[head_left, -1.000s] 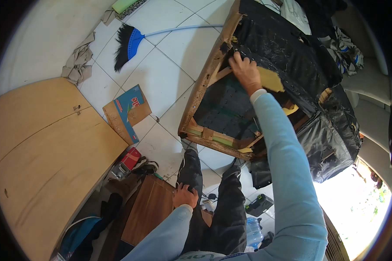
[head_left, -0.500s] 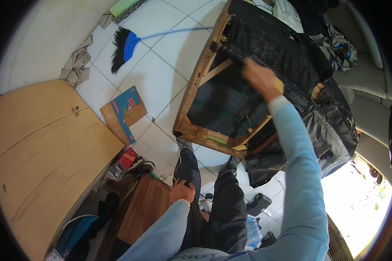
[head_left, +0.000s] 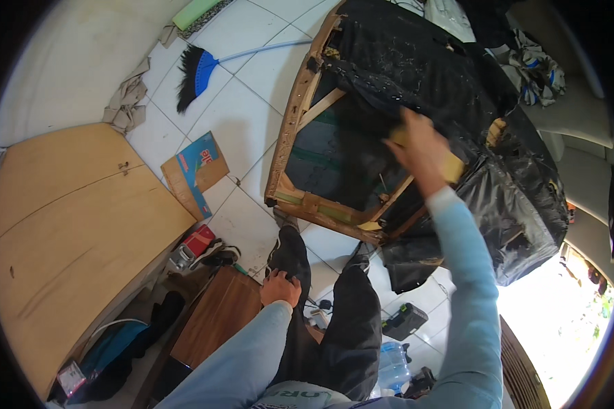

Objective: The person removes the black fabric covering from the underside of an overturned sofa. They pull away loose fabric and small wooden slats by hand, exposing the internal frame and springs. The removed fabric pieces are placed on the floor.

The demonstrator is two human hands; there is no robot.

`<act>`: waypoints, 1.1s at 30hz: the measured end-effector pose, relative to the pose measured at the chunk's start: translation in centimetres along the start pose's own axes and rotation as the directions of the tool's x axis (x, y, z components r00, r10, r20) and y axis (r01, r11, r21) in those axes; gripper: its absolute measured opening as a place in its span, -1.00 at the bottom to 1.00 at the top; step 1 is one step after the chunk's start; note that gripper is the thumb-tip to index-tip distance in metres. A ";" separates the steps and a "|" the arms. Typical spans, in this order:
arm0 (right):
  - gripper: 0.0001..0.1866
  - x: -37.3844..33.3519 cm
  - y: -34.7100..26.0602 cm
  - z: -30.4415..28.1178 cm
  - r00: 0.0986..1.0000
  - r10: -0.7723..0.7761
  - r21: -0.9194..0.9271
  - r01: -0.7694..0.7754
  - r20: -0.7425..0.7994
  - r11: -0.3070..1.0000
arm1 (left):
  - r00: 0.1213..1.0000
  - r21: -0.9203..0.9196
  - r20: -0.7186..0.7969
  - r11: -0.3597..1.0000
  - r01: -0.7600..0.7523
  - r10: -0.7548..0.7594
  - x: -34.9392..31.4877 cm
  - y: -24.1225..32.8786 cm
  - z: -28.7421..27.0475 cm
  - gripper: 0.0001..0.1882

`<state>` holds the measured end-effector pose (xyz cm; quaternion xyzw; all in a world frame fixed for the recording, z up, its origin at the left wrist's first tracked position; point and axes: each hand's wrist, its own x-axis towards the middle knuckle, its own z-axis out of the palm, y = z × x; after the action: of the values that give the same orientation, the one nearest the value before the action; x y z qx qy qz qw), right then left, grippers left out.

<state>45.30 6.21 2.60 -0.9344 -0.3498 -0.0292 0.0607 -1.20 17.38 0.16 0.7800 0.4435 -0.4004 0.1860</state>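
Note:
A wooden-framed furniture piece covered in torn black fabric (head_left: pixel 402 48) lies tilted before me, its bare wooden frame (head_left: pixel 288 150) facing me. My right hand (head_left: pixel 423 153) reaches over the frame's opening, blurred by motion. Its fingers are around a yellow object (head_left: pixel 453 167) that shows on both sides of the hand; its kind is unclear. Loose black fabric hangs just beyond the fingertips. On my left knee rests my left hand (head_left: pixel 281 289), fingers spread and holding nothing. My feet stand close to the frame's near edge.
A blue broom (head_left: pixel 203 72) and a cut cardboard piece (head_left: pixel 198 174) lie on the white tiles at left. A wooden cabinet (head_left: pixel 75 232) stands at far left. Near my right leg are a black-and-green case (head_left: pixel 404 322) and a clear plastic bottle (head_left: pixel 393 365).
My right hand has moved down and slightly right, toward me, with the yellow object. The view has shifted a little. My left hand stays on the knee.

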 end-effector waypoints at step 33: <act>-0.43 -16.6 12.6 2.8 0.796 0.473 0.397 -0.601 0.379 0.694 | 0.999 0.085 -0.035 0.996 -0.035 0.038 0.1 1.1 0.6 -0.56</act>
<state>41.15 -13.63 -2.99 -0.9430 -0.0590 0.1978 0.2611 -0.53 16.48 -0.29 0.8024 0.4153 -0.4008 0.1518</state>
